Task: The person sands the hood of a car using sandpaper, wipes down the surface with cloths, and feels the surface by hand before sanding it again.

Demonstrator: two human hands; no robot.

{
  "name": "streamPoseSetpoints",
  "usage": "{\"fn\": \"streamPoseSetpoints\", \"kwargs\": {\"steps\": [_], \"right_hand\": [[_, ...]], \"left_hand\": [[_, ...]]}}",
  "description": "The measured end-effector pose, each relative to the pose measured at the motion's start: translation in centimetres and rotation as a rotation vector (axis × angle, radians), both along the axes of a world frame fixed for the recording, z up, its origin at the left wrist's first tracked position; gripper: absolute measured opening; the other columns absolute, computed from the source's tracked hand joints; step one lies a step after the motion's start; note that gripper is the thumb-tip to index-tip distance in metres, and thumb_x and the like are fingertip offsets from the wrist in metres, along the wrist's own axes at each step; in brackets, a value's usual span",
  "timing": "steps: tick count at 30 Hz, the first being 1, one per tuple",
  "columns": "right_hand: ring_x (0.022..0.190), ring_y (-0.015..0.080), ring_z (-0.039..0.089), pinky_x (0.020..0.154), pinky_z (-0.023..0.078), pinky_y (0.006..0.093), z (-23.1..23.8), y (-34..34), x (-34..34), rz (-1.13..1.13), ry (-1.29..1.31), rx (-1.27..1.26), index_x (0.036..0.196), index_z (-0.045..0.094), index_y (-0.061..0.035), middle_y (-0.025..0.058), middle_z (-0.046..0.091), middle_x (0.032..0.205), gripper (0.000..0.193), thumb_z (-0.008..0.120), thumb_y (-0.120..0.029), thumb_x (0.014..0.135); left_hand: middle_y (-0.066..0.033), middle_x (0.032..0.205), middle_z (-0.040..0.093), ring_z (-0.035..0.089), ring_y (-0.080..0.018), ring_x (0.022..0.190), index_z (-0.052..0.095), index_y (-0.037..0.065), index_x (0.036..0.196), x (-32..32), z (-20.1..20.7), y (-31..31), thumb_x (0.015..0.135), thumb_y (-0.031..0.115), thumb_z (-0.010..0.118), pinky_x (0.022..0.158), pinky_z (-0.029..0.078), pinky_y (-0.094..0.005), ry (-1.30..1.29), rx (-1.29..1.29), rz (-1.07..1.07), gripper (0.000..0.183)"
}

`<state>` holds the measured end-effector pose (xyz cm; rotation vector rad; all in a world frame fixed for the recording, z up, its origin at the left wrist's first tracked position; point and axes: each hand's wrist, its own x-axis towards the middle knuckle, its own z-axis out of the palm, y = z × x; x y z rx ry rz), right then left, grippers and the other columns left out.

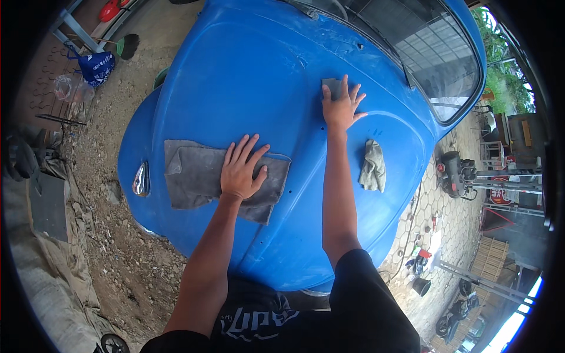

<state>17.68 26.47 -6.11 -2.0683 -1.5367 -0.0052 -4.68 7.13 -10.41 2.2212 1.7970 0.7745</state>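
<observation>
My left hand (pixel 241 170) lies flat, fingers spread, on a grey cloth (pixel 187 176) laid over the blue car hood (pixel 235 76). Farther off to the right, my right hand (pixel 341 107) rests on the hood with its fingers fanned out. Under its thumb side is a small dark grey sheet (pixel 331 86), partly covered; it looks like sandpaper. A crumpled pale grey-green rag (pixel 373 167) sits on the hood to the right of my right forearm. Dull, whitish smears mark parts of the blue paint.
The windshield (pixel 435 53) rises beyond the hood at the upper right. A chrome-trimmed lamp (pixel 141 179) is set in the left fender. Gravelly ground (pixel 118 247) lies left, with a blue bag (pixel 96 67). On the paving at right stand a black machine (pixel 456 175) and a dark bucket (pixel 421 286).
</observation>
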Motion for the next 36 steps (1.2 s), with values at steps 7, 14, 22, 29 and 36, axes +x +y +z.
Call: {"fn": "streamPoseSetpoints", "kwargs": {"steps": [7, 14, 22, 29, 36], "right_hand": [[0.154, 0.0448, 0.014, 0.113, 0.008, 0.0779, -0.4, -5.1, 3.6, -0.138, 0.035, -0.019, 0.157, 0.038, -0.0276, 0.0186, 0.024, 0.166, 0.074, 0.063, -0.056, 0.093], [0.155, 0.0416, 0.012, 0.115, 0.006, 0.0749, -1.7, -5.6, 0.5, -0.174, 0.045, -0.108, 0.157, 0.037, -0.0322, 0.0170, 0.023, 0.167, 0.061, 0.047, -0.055, 0.102], [0.155, 0.0409, 0.013, 0.117, 0.006, 0.0729, -0.2, -4.5, 2.1, -0.317, 0.068, -0.155, 0.156, 0.039, -0.0301, 0.0152, 0.024, 0.167, 0.051, 0.032, -0.046, 0.109], [0.155, 0.0373, 0.017, 0.121, 0.010, 0.0655, -2.0, -9.5, -3.1, -0.148, -0.116, -0.140, 0.157, 0.033, -0.0043, 0.0164, 0.026, 0.166, 0.066, 0.034, -0.046, 0.107], [0.155, 0.0349, 0.018, 0.124, 0.012, 0.0572, -1.5, -7.2, -2.9, -0.201, 0.020, -0.125, 0.157, 0.024, 0.0061, 0.0227, 0.024, 0.165, 0.079, 0.036, -0.053, 0.105]], "left_hand": [[-0.0018, 0.159, 0.041, 0.036, -0.0266, 0.147, 0.058, 0.029, 0.140, 1.1, 0.2, 0.1, 0.091, 0.033, 0.059, 0.122, 0.027, -0.0516, -0.009, -0.033, -0.029, 0.049], [-0.0051, 0.156, 0.044, 0.039, -0.0284, 0.145, 0.060, 0.027, 0.139, -0.3, 0.0, -0.2, 0.091, 0.031, 0.059, 0.120, 0.029, -0.0526, -0.026, 0.015, 0.002, 0.049], [-0.0045, 0.158, 0.042, 0.037, -0.0280, 0.147, 0.059, 0.027, 0.140, 0.8, 0.0, 0.2, 0.091, 0.033, 0.057, 0.122, 0.026, -0.0520, -0.028, -0.003, -0.033, 0.050], [-0.0044, 0.159, 0.041, 0.035, -0.0272, 0.148, 0.057, 0.027, 0.142, 0.1, -0.3, 0.0, 0.091, 0.033, 0.057, 0.122, 0.025, -0.0524, 0.004, -0.002, -0.019, 0.051], [-0.0037, 0.160, 0.040, 0.034, -0.0266, 0.149, 0.056, 0.028, 0.143, 0.3, -0.5, 0.0, 0.092, 0.034, 0.056, 0.123, 0.024, -0.0526, 0.019, -0.030, -0.033, 0.052]]}}
